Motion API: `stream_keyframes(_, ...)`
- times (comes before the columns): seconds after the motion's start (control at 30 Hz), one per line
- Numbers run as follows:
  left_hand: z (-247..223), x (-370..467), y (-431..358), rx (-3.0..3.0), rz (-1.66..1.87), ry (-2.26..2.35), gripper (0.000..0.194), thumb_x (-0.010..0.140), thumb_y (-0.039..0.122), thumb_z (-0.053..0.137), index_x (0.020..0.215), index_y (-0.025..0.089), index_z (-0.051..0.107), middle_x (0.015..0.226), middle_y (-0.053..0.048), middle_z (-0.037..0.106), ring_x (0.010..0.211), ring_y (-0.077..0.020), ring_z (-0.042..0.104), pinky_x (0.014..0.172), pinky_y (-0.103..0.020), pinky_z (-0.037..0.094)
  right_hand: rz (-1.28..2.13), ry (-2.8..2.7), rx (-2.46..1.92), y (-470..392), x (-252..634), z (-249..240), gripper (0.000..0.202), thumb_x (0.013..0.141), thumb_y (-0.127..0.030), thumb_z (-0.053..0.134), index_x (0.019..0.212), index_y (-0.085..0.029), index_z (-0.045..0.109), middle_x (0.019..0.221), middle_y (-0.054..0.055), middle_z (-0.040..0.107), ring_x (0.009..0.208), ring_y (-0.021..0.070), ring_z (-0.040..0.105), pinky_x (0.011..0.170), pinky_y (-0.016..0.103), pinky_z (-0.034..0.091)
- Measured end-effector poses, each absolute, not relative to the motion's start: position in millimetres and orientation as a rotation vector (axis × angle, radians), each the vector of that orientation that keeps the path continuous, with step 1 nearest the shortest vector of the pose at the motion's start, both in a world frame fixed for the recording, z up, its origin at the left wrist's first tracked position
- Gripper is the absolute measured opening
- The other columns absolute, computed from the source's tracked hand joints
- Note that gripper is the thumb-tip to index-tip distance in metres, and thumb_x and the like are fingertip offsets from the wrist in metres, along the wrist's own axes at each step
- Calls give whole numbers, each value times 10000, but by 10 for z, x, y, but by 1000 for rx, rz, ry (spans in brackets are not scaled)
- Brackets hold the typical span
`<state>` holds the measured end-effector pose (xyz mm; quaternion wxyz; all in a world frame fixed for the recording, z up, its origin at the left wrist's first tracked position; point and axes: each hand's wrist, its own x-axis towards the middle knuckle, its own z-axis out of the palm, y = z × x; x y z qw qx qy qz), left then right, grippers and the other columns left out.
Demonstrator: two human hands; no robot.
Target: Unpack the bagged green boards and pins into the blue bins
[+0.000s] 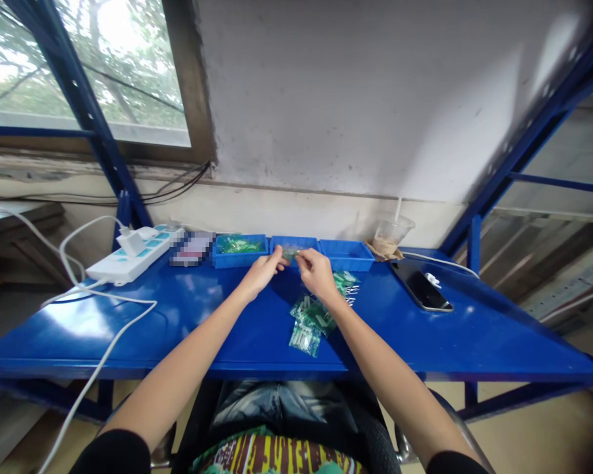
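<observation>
My left hand (267,271) and my right hand (317,271) meet in front of the middle blue bin (279,241). A small clear plastic bag (290,253) is pinched between their fingertips; its contents are too blurred to make out. Below and beside my right wrist lies a pile of small green-tinted plastic bags (305,334) with white pieces inside, partly hidden by that forearm. Several small slim metallic pieces (350,289) lie loose just right of the wrist. The left blue bin (240,259) holds more green bags. No contents show in the right blue bin (348,263).
A white power strip (109,266) with plugs and trailing cables stands at the left of the blue table (178,329), beside a blurred-out flat item (192,249). At the right are a plastic cup with a straw (393,232), a phone (418,284) and a small white object (431,281).
</observation>
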<state>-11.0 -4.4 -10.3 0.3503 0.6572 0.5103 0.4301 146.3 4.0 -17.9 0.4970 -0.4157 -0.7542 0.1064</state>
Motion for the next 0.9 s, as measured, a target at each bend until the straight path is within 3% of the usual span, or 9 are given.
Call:
stream_keyframes(0.07,-95,-134,-28,1460,1094,1313,602,835,617,300,800,138,663,747,-67,643,599,-138,557,590,-258,425,126,-2003,-908,12,1443,-187,265,855,-174,418,914,-197,675,777,49,604,741,160,565,700,259,418)
stream_keyframes(0.17,-56,-188,-29,1529,1103,1318,467,789,552,467,847,128,654,739,-56,655,532,-122,539,537,-240,403,87,-2114,-863,-20,1411,-200,280,872,-160,424,989,-223,670,829,47,605,778,153,576,724,246,428)
stream_keyframes(0.27,56,-318,-8,1940,1233,1458,341,788,448,525,889,160,676,798,-56,681,662,-174,590,644,-277,443,90,-2128,-873,-46,1416,-186,250,875,-179,450,988,-217,670,846,46,605,777,147,574,730,242,435)
stream_keyframes(0.4,247,-660,142,2205,1559,1869,311,854,355,458,1050,222,659,1053,-76,655,967,-232,571,868,-344,415,100,-2029,-918,-50,1521,-103,229,875,-211,459,962,-195,669,824,47,609,756,146,569,707,242,440)
stream_keyframes(0.5,277,-872,260,2336,1237,2126,334,860,331,441,1109,225,636,1171,-103,597,1107,-291,491,929,-436,381,104,-1884,-973,-18,1658,-17,227,872,-235,457,923,-189,673,787,42,621,714,145,565,686,248,439)
stream_keyframes(0.6,190,-812,183,2390,821,2178,464,841,464,456,1177,172,590,1271,-157,521,1201,-376,391,936,-544,347,125,-1721,-1040,39,1825,49,249,867,-275,453,888,-170,678,761,45,633,682,147,567,643,250,437)
stream_keyframes(0.67,105,-588,-39,2399,767,2086,559,872,520,361,1280,162,495,1340,-173,457,1250,-388,337,936,-588,327,131,-1616,-1085,87,1953,67,270,861,-304,454,871,-158,680,784,56,651,695,153,576,638,252,440)
stream_keyframes(0.73,22,-271,-371,2535,690,1779,576,878,552,325,1343,224,414,1394,-133,410,1293,-369,293,965,-594,301,122,-1499,-1141,142,2098,59,291,851,-334,455,863,-150,680,807,68,665,716,163,584,660,264,447)
stream_keyframes(0.9,-202,389,-1037,2786,482,1024,736,760,696,420,1390,336,301,1487,-86,255,1361,-362,157,1029,-632,187,45,-1215,-1307,300,2563,-51,358,817,-406,455,879,-119,659,794,93,659,721,189,589,703,319,466)
